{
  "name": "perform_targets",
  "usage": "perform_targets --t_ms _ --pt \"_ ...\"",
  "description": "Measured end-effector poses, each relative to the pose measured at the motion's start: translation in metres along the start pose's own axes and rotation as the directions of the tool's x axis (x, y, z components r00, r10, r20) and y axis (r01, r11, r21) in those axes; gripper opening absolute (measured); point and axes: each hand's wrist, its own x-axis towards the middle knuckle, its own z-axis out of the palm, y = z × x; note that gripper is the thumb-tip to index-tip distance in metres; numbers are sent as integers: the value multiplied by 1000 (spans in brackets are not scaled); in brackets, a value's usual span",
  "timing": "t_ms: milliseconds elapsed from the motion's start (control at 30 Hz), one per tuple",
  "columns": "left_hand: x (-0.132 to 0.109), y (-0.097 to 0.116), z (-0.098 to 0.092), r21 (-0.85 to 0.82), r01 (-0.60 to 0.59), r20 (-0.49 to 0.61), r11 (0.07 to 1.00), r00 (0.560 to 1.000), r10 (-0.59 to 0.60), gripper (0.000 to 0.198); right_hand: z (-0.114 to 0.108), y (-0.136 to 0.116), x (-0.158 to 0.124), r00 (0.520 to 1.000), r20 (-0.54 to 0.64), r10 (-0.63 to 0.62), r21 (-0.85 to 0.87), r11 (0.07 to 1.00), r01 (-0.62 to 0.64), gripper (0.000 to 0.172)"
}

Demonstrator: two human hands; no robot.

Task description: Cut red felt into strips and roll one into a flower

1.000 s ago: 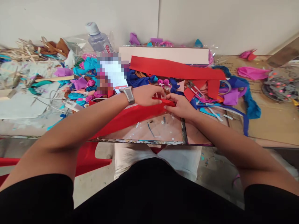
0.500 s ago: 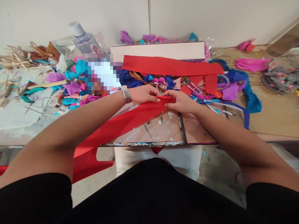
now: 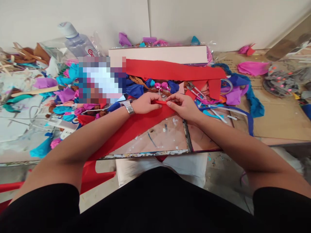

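A long red strip (image 3: 136,127), apparently crepe paper or cloth, slants from under my left forearm up to my fingers. My left hand (image 3: 147,103), with a metal watch on the wrist, pinches its upper edge between thumb and fingers. Close beside it, my right hand (image 3: 184,106) pinches the strip's right end. A narrow folded band shows along the edge between the two thumbs. Just beyond my fingers lie thread snips (image 3: 196,90) with a pinkish handle and a roll of clear tape (image 3: 227,86).
A second red strip (image 3: 170,69) lies in front of a long white box (image 3: 157,54). Coloured scraps surround a lit phone (image 3: 102,76), partly blurred out. A bottle (image 3: 79,43) stands behind it. Blue ribbon (image 3: 250,123) and cardboard (image 3: 279,119) are at right; a red chair (image 3: 96,178) is below left.
The view has swung slightly, so the table's contents sit farther left. My fingers have shifted along the red strip's edge, where the folded band now looks narrower. Both hands keep hold of it.
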Motion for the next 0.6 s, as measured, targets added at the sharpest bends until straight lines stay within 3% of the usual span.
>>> perform_targets --t_ms 133,333,600 --pt "-5 5 4 11 -19 -40 1000 999 20 23 2 0 0 1000 -14 -12 2 1000 12 30" --pt "-9 11 6 -54 -51 -58 997 997 48 43 3 7 0 1000 7 -25 -12 1000 25 25" --pt "-5 -3 7 -96 -10 -103 995 995 0 43 -3 8 -2 986 65 -156 -86 983 161 35"
